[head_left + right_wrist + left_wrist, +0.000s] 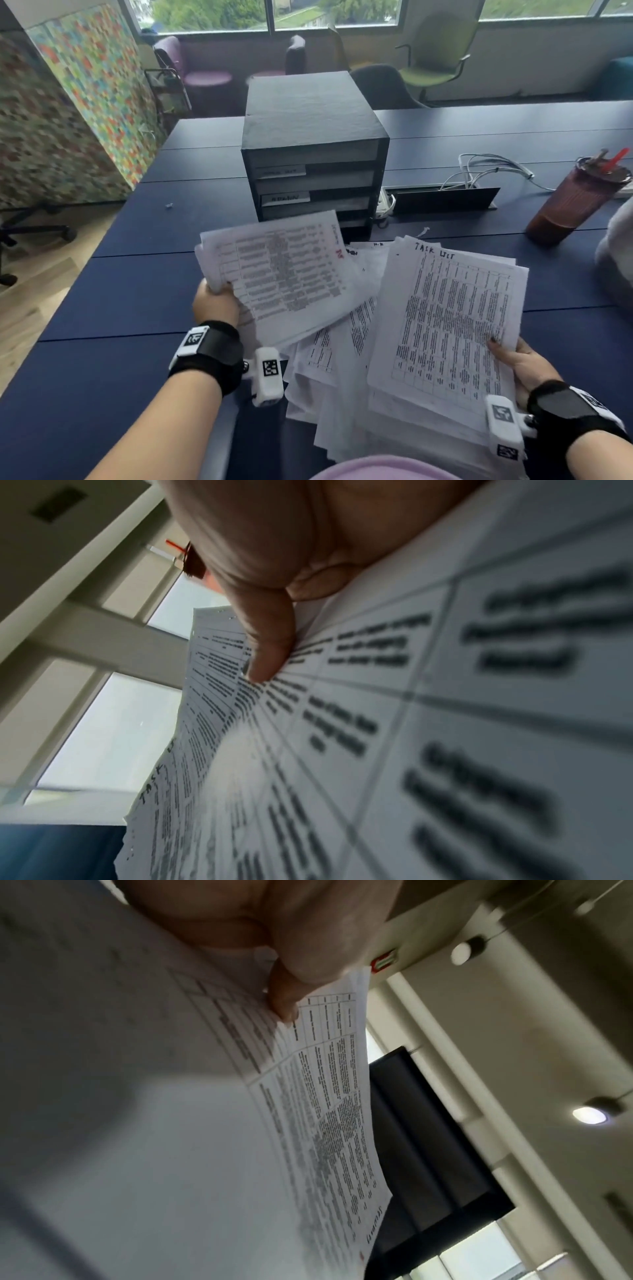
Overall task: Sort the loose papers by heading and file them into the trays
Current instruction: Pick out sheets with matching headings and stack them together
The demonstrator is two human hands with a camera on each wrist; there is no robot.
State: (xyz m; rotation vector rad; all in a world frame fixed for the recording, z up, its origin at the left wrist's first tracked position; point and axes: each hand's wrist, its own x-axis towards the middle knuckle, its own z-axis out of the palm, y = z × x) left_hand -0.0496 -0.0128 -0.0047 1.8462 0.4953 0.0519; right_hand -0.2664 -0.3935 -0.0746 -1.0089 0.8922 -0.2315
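Note:
My left hand [215, 299] grips a small bundle of printed sheets [281, 270] by its near left corner, lifted above the table; a red heading runs along its far edge. In the left wrist view my thumb [284, 1001] pinches that bundle [329, 1096]. My right hand [513, 359] holds the "TASK LIST" stack [448, 318] at its near right corner, thumb [267, 653] pressed on the top sheet [377, 737]. A spread pile of loose papers [329, 370] lies beneath both. The black tray unit [311, 150] with labelled slots stands just beyond.
The dark blue table [120, 298] spreads left and right of the papers. A brown tumbler with a red straw [575, 198] stands at the right. White cables [486, 171] and a cable flap [442, 198] lie behind the trays. Chairs stand by the windows.

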